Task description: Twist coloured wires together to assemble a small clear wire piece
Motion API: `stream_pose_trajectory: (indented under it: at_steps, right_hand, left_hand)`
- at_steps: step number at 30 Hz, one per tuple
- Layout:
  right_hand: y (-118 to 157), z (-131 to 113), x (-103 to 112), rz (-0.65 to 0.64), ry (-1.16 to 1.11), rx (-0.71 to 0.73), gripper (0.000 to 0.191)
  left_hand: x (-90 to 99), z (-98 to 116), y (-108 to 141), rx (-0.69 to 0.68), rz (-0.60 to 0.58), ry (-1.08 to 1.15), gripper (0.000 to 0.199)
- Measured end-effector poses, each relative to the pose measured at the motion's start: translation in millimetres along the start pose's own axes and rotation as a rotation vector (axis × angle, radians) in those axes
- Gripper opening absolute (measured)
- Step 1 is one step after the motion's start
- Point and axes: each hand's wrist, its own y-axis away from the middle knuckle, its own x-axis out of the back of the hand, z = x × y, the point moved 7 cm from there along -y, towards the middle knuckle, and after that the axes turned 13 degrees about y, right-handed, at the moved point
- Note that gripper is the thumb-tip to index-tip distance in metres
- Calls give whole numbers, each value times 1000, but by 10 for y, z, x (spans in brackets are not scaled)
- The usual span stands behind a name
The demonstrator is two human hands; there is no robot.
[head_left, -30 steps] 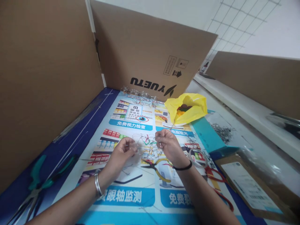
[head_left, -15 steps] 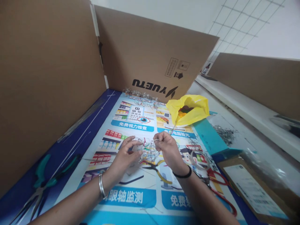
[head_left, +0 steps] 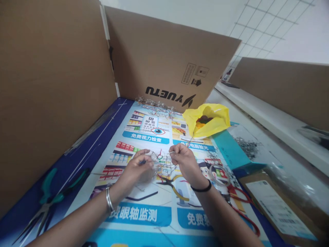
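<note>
Over the middle of the printed sheet, my left hand (head_left: 140, 166) has thumb and fingers pinched at the left side of a tangle of thin wire (head_left: 166, 166) with red and green bits. What exactly its fingertips grip is too small to tell. My right hand (head_left: 183, 159) is closed at the tangle's upper right, thumb and forefinger pinching a thin silvery wire (head_left: 171, 152). Just below the tangle lie yellow-handled pliers (head_left: 177, 188). Both hands are apart, with the wire work between them.
Green-handled pliers (head_left: 46, 206) lie at the left. Red-handled scissors (head_left: 241, 202) and a clear roll (head_left: 219, 175) sit right of my right arm. Behind are a yellow bag (head_left: 218, 120) and cardboard walls (head_left: 164, 51). A labelled package (head_left: 280, 209) lies at the right.
My left hand has shifted slightly left and its fingers have drawn closer together. My right hand has barely moved and still pinches the wire.
</note>
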Motion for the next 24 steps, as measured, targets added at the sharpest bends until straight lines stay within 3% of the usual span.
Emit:
stream_pose_trajectory:
  at_steps: [4, 12, 15, 21, 24]
  right_hand:
    - [-70, 35, 105, -28, -43, -61, 22]
    - [-129, 76, 195, -82, -33, -40, 21]
    - [-129, 94, 189, -87, -1, -45, 22]
    - [-86, 50, 101, -100, 58, -16, 18]
    - [-76, 30, 104, -99, 68, -7, 17]
  left_hand:
    - [-6, 39, -15, 58, -97, 118, 16]
    - [-35, 24, -24, 125, -232, 274, 16]
    - [-45, 46, -11, 94, -211, 235, 20]
    - [20, -15, -15, 39, -63, 128, 24]
    - [32, -60, -29, 58, -77, 117, 25]
